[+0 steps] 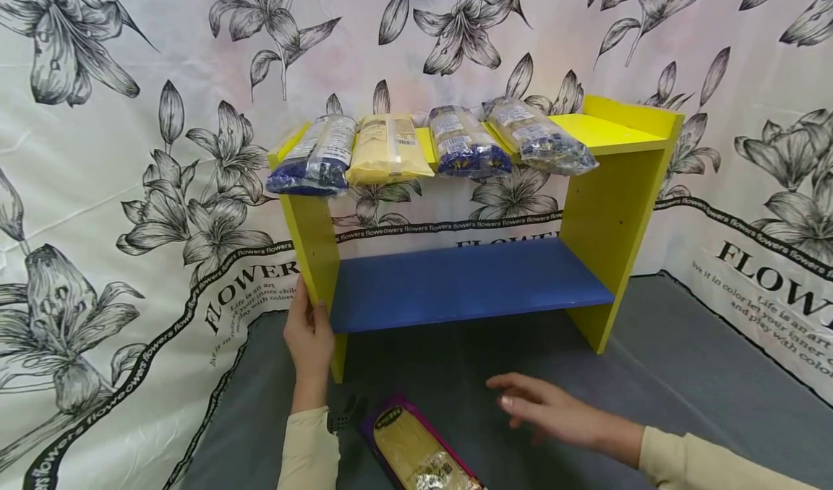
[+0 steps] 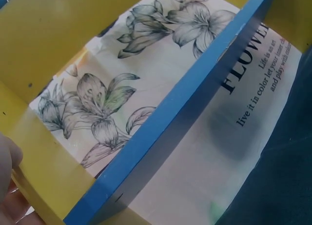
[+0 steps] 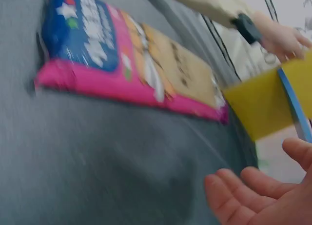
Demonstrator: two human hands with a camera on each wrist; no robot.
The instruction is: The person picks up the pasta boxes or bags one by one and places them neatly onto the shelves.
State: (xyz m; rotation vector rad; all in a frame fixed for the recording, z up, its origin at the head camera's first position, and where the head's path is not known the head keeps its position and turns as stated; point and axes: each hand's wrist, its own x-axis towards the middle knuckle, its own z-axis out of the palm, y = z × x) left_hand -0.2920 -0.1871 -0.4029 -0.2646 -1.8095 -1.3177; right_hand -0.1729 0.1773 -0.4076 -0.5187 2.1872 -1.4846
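A small yellow shelf unit [image 1: 601, 241] with a blue board [image 1: 468, 280] across its middle stands on a grey surface. My left hand [image 1: 311, 338] grips the front edge of its left side panel, thumb on the inner face and fingers outside. In the left wrist view, part of that hand [image 2: 7, 173] shows at the panel's edge. My right hand [image 1: 553, 410] is in front of the shelf with fingers loosely extended and holds nothing. Left of it lies a pink-and-purple pack of dried noodles [image 1: 413, 439]. The right wrist view shows this pack [image 3: 141, 49] from its side, blurred.
On the yellow top lie several plastic packs: a blue one [image 1: 315, 154] at the left end, a yellow one [image 1: 389, 147], and blue-clear ones [image 1: 468, 139] further right, their ends overhanging the front. Behind hangs a white flower-printed cloth [image 1: 195, 49].
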